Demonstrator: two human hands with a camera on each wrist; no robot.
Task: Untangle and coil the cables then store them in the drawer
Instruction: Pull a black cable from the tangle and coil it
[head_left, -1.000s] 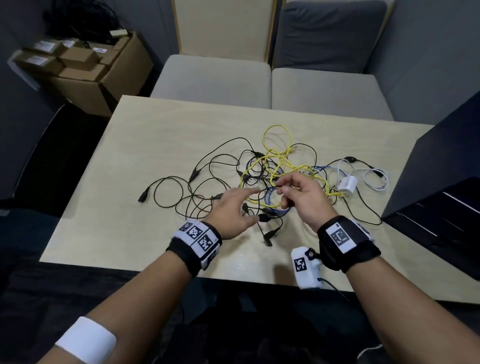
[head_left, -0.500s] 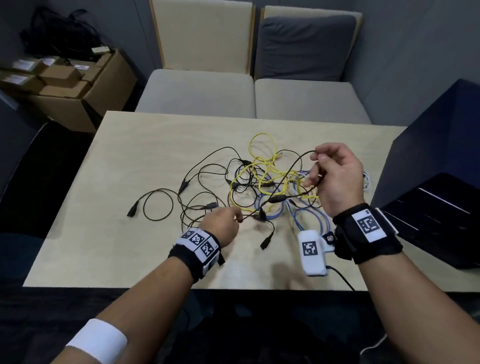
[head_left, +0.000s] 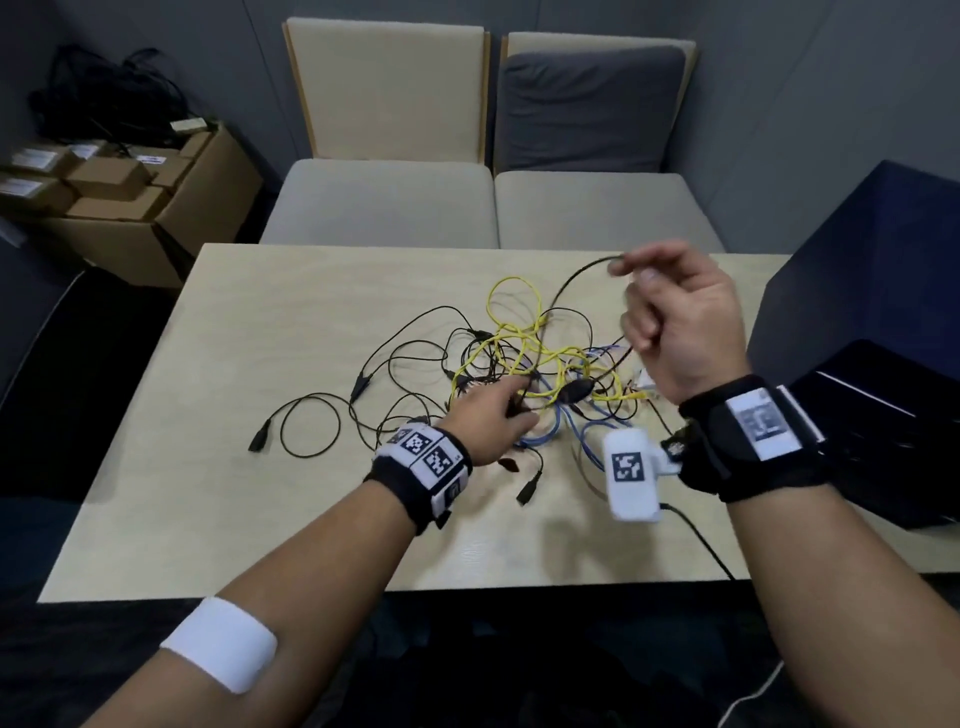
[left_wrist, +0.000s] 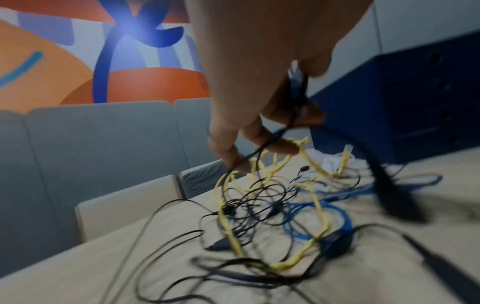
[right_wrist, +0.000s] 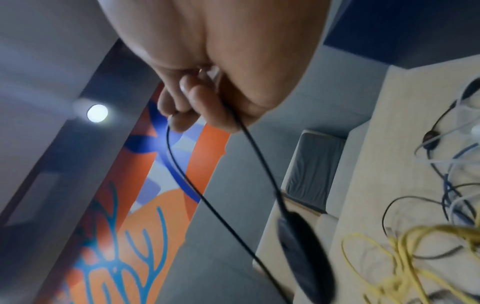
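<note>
A tangle of cables lies mid-table (head_left: 249, 322): a yellow cable (head_left: 511, 312), a blue cable (head_left: 556, 431) and several thin black ones. My right hand (head_left: 631, 270) is raised above the tangle's right side and pinches a black cable (head_left: 566, 291) that arcs down into the pile. In the right wrist view the right hand (right_wrist: 187, 109) pinches this black cable (right_wrist: 249, 144), and an oval inline module (right_wrist: 306, 257) hangs on it. My left hand (head_left: 519, 400) reaches into the pile; in the left wrist view the left hand (left_wrist: 259, 144) grips a black cable (left_wrist: 293, 115) with its plug in the palm.
A dark blue drawer cabinet (head_left: 857, 291) stands at the table's right end, with a black open drawer (head_left: 883, 415) below it. Two chairs (head_left: 384, 202) face the far edge. Cardboard boxes (head_left: 130, 208) sit on the floor at left. A loose black plug (head_left: 260, 441) lies left of the tangle.
My right hand has risen and moved farther away, drawing the black cable up out of the pile. My left hand has slid forward into the tangle.
</note>
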